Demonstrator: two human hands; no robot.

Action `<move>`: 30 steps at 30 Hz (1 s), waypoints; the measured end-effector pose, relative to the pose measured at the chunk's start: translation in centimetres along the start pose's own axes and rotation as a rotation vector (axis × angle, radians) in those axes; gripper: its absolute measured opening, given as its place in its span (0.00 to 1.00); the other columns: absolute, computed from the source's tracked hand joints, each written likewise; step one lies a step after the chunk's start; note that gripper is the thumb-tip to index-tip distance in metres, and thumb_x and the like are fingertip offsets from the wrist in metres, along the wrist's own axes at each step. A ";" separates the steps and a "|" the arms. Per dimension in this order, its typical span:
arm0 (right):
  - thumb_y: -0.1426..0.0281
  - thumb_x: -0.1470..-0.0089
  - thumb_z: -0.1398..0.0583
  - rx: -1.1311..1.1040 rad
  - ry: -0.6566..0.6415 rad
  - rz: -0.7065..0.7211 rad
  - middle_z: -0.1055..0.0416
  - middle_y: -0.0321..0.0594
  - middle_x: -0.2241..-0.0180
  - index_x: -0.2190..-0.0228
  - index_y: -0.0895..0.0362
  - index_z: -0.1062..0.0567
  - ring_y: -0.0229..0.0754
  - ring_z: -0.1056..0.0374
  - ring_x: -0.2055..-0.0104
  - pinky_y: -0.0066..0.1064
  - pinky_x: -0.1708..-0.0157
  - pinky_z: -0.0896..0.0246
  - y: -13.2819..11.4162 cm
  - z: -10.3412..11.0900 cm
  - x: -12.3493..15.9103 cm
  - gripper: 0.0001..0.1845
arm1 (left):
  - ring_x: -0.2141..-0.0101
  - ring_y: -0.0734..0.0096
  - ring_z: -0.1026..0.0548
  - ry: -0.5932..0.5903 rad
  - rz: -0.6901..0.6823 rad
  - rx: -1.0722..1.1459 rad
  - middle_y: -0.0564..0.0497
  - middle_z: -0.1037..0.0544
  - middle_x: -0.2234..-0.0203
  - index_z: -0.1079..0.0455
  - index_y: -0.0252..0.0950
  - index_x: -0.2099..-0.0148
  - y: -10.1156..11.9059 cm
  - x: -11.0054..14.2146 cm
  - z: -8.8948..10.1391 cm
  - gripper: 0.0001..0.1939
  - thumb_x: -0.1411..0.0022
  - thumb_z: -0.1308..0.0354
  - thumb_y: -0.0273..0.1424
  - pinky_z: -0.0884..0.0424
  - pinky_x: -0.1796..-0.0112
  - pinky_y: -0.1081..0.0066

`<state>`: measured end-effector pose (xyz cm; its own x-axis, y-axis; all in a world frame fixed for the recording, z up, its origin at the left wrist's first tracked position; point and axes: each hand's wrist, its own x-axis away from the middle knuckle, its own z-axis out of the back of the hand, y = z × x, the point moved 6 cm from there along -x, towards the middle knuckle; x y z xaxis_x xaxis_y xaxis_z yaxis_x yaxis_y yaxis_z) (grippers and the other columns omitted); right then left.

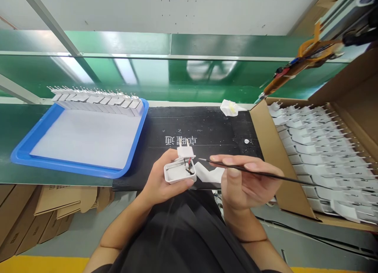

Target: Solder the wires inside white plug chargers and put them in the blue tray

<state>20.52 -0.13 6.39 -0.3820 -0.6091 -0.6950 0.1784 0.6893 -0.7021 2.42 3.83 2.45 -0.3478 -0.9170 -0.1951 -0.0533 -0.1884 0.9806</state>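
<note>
My left hand is closed around a white plug charger housing, held with its open side up. The charger's two-pin plug part is tipped up at the far edge. Red and black wires show inside, beside small pale parts. In my right hand, pinched between thumb and fingers, is a thin black tool with a pale, pointed tip. That tip is just right of the housing, apart from it. A white paper piece lies below the tip, partly behind my right hand.
To the left, a blue tray bears a row of white chargers, pins up. A cardboard box of similar chargers stands at right. Crumpled white paper lies on the black mat. An orange-brown tool hangs above the box.
</note>
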 end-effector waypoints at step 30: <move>0.88 0.54 0.36 0.037 -0.351 0.213 0.19 0.41 0.52 0.48 0.54 0.27 0.48 0.20 0.53 0.41 0.60 0.16 -0.9 1.5 0.2 0.33 | 0.60 0.63 0.25 -0.147 -0.073 -0.144 0.46 0.24 0.57 0.29 0.39 0.48 0.3 -0.7 -1.3 0.21 0.43 0.32 0.36 0.29 0.59 0.67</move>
<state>21.68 -1.46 6.67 -0.0016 -0.5556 -0.8315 0.2553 0.8037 -0.5375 3.85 4.00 2.88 -0.4811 -0.8402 -0.2504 0.0475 -0.3102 0.9495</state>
